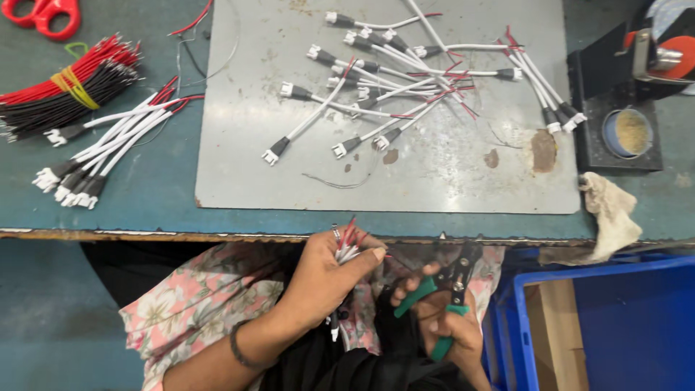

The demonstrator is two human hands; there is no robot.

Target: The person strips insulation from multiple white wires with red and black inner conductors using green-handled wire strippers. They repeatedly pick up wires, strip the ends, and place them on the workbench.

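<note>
Worn teal tabletop [159, 195] carries a grey metal plate [239, 166]. Below its edge, left hand [326, 279] is clenched around a bunch of white-sheathed wires [346, 242], ends pointing up; right hand [445, 326] grips green-handled pliers [449, 286] just right.
</note>
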